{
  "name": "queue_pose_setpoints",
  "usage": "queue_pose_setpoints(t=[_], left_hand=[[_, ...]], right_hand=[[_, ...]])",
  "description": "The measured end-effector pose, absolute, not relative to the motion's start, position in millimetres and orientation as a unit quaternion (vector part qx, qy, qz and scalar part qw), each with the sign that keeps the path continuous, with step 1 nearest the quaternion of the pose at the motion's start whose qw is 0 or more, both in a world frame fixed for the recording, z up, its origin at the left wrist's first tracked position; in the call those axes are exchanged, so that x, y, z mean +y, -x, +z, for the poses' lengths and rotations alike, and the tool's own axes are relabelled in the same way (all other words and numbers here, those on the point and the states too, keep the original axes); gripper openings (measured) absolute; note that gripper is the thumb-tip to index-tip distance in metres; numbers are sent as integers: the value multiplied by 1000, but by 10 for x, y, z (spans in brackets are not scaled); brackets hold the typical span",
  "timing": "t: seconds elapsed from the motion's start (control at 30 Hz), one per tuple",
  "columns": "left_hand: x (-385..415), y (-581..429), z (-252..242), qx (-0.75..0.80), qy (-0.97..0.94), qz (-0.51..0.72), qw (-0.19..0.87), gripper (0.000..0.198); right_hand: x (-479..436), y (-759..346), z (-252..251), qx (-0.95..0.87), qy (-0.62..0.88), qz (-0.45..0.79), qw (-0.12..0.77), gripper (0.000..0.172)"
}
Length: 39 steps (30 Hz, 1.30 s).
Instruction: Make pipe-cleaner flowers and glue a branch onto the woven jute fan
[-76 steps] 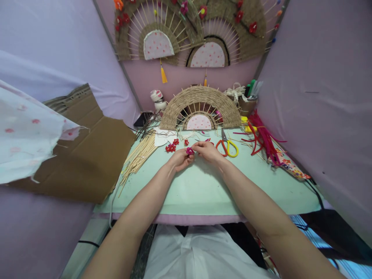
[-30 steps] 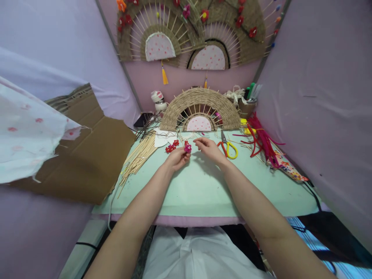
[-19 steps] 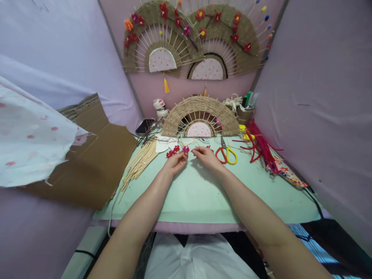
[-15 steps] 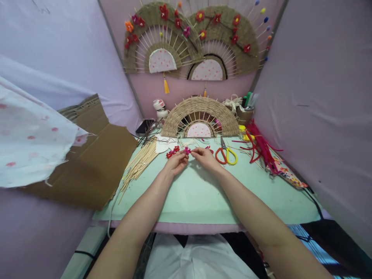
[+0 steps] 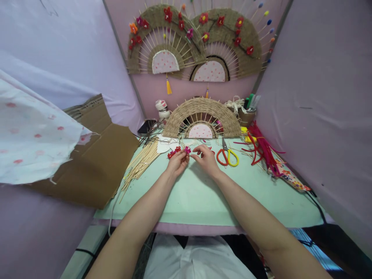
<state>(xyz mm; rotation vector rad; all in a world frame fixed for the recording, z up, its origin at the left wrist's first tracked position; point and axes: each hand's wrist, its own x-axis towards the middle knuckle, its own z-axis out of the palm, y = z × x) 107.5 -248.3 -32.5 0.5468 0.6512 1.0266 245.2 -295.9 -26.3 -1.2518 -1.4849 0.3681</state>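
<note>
Mat point(image 5: 203, 197): near half bare, front edge free; room for both forearms.
L hand point(image 5: 178, 162): mid-mat; thumb + fingertips pinch flower point(image 5: 187, 149) just above mat, prob. so it can turn.
R hand point(image 5: 207, 158): mid-mat; fingers curled, tips just beside flower; gripping or not, can't tell.
Scissors point(image 5: 227, 155): far mat, right of centre, apart from R hand.
Sticks point(image 5: 139, 164): mat's left edge, well apart from hands.
Fan point(image 5: 202, 116): mat's far edge, upright.

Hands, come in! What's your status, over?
Left hand pinching small magenta fuzzy-wire flower over pale green mat. Right hand fingertips beside it, contact unclear. Small red flowers close by left fingers; orange-and-yellow-handled scissors lie apart, right.
</note>
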Motion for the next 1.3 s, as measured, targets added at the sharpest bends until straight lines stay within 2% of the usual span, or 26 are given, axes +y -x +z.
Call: queue_pose_setpoints(t=[0.17,0.37,0.57,1.0,1.3], left_hand=[[-2522,-1091,-310,280,-250,448,812,11],[-2581,-1107,-311,264,-246,411,837,12],[-2614,-1147,-300,277,-307,417,810,12],[-2610,-1184,-364,356,-429,474,681,21],[-2572,-1126,-324,316,-404,474,716,21]], right_hand=[[-3001,-2460,-257,-698,500,8,512,9],[-3000,-2489,-256,-720,493,-58,485,16],[-3008,-2473,-255,-713,501,-60,486,16],[-2990,-2501,-240,-738,498,-28,456,20],[-2989,-2577,-223,-722,481,-22,497,17]])
